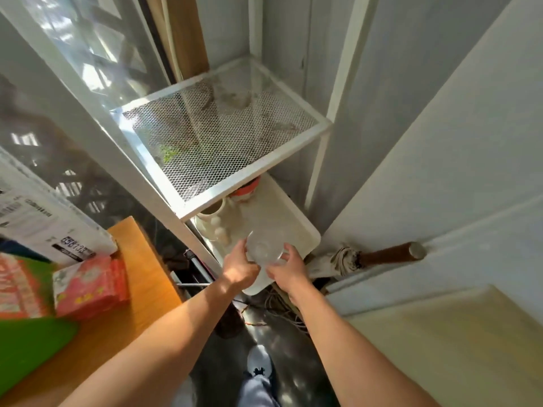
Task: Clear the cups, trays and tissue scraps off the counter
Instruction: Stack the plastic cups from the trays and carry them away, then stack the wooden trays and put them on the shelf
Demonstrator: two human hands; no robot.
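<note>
A clear plastic cup [263, 248] is gripped from both sides over the near end of a cream tray [296, 227] that lies on the lower level of a white rack. My left hand [238, 268] grips the cup's left side and my right hand [286, 270] its right side. On the tray's far part stand a cream jug [214, 220] and a red-rimmed object [248, 188], partly hidden under the mesh shelf.
The white mesh shelf [223, 133] juts out above the tray. A wooden counter [141, 277] at left carries a pink tissue pack [91, 284], a green sheet [29, 345] and boxes. A mop [379, 255] leans at right. Cables [279, 306] lie on the floor.
</note>
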